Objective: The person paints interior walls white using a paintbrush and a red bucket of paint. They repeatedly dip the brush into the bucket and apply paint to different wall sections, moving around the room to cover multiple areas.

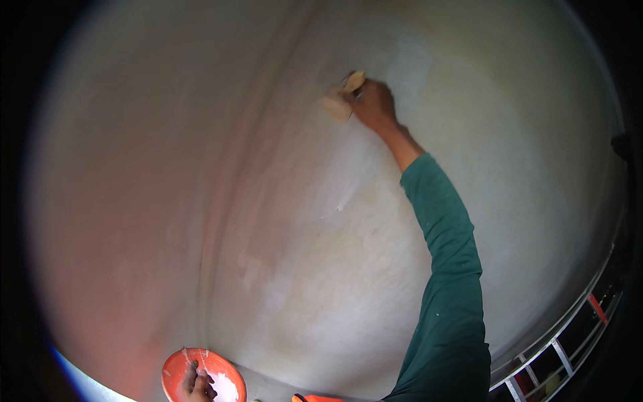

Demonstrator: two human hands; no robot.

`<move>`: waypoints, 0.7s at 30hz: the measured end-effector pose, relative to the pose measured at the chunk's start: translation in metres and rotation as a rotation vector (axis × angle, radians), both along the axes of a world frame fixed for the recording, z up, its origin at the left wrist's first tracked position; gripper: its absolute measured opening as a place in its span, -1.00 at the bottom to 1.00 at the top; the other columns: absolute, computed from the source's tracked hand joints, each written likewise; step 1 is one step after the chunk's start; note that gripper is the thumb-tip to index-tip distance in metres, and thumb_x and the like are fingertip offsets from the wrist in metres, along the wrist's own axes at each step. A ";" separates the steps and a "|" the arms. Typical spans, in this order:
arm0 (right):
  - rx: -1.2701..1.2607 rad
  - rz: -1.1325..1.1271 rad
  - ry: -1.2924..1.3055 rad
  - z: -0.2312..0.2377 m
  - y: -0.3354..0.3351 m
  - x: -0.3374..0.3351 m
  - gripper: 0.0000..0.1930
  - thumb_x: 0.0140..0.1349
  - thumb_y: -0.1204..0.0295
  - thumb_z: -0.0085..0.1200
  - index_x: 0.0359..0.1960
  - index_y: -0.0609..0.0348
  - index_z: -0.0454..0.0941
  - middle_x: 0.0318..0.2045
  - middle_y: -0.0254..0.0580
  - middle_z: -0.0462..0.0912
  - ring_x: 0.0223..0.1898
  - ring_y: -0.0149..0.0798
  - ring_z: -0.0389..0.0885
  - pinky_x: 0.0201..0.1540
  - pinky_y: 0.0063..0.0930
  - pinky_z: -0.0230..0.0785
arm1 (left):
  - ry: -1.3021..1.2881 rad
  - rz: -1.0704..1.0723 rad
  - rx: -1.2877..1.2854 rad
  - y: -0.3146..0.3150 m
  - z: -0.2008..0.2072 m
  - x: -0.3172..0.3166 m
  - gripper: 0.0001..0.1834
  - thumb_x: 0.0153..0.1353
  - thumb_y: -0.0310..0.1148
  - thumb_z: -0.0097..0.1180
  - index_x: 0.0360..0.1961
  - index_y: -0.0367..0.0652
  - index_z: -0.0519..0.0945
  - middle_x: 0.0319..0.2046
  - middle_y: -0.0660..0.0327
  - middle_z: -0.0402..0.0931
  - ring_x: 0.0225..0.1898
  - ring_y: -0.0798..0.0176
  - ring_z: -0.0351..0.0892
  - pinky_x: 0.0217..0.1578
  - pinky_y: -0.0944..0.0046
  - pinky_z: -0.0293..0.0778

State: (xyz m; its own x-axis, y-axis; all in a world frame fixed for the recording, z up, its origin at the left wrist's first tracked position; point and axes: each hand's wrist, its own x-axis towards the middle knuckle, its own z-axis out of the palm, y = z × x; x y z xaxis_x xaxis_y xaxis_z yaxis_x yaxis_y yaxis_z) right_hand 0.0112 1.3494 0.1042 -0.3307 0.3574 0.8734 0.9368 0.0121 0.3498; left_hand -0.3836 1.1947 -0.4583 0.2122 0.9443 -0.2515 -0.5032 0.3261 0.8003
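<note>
My right hand [376, 104] reaches up and away to the wall [315, 268], closed round a putty knife [337, 106]. The tool has a yellowish handle and a wide, flat, tan-looking blade close to the wall; whether it touches is hard to see. Below it a pale, damp-looking streak runs down the surface and ends in a thin white line. At the lower left, my left hand [198, 385] grips an orange bowl [175, 367], fingers over its inside. White paste lies in the bowl and smears its rim.
A vertical groove or corner line [218, 248] runs down the wall left of centre. At the lower right stands a metal frame with rungs, like a ladder [562, 358], with a red band. Something bright orange [316, 398] shows at the bottom edge.
</note>
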 end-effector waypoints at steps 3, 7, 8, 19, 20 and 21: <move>0.451 0.042 -0.187 0.119 0.006 0.050 -0.81 0.22 0.29 0.33 -0.18 0.04 0.72 -0.27 -0.08 0.78 -0.21 0.07 0.75 -0.15 -0.14 0.58 | -0.021 0.014 0.110 0.002 -0.004 0.003 -0.45 0.44 -0.49 -0.01 0.45 -0.07 0.40 -0.38 0.35 0.47 -0.58 0.59 0.20 -0.57 0.58 0.18; 0.387 -0.002 -0.475 0.025 -0.022 0.047 -0.77 0.05 0.44 0.37 -0.23 -0.09 0.68 -0.20 -0.12 0.73 -0.17 0.06 0.68 -0.18 -0.08 0.57 | -0.032 0.026 0.056 0.007 -0.016 0.009 -0.48 0.47 -0.49 -0.02 0.43 -0.02 0.43 -0.35 0.33 0.48 -0.56 0.56 0.23 -0.57 0.59 0.21; 0.197 -0.084 -0.409 -0.040 -0.036 0.037 -0.72 -0.03 0.46 0.39 -0.23 -0.12 0.71 -0.21 -0.10 0.73 -0.13 0.06 0.69 -0.13 -0.12 0.60 | -0.054 0.031 0.041 0.010 -0.019 0.010 -0.48 0.44 -0.45 0.02 0.42 -0.11 0.41 -0.39 0.32 0.48 -0.60 0.55 0.23 -0.60 0.56 0.20; 0.025 0.206 0.050 -0.096 -0.072 0.030 -0.87 0.17 0.48 0.33 -0.26 0.04 0.65 -0.30 -0.13 0.73 -0.20 0.04 0.69 -0.22 -0.14 0.55 | -0.042 -0.025 0.014 0.008 -0.002 0.000 -0.32 0.37 -0.27 0.17 0.41 -0.39 0.29 -0.53 0.30 0.45 -0.69 0.53 0.22 -0.66 0.48 0.16; 0.173 0.146 -0.101 -0.062 -0.078 0.036 -0.88 0.17 0.50 0.33 -0.29 0.07 0.64 -0.32 -0.17 0.73 -0.25 0.01 0.68 -0.25 -0.19 0.55 | 0.005 -0.053 0.013 0.005 0.001 -0.003 -0.32 0.38 -0.29 0.14 0.42 -0.40 0.28 -0.51 0.29 0.45 -0.69 0.52 0.22 -0.66 0.48 0.16; 0.280 0.125 -0.134 -0.042 -0.078 0.039 -0.89 0.16 0.55 0.31 -0.30 0.08 0.65 -0.29 -0.20 0.73 -0.24 -0.03 0.68 -0.25 -0.21 0.55 | 0.002 -0.051 0.029 0.003 0.004 -0.007 -0.33 0.37 -0.32 0.11 0.42 -0.43 0.27 -0.51 0.28 0.46 -0.69 0.51 0.22 -0.65 0.47 0.17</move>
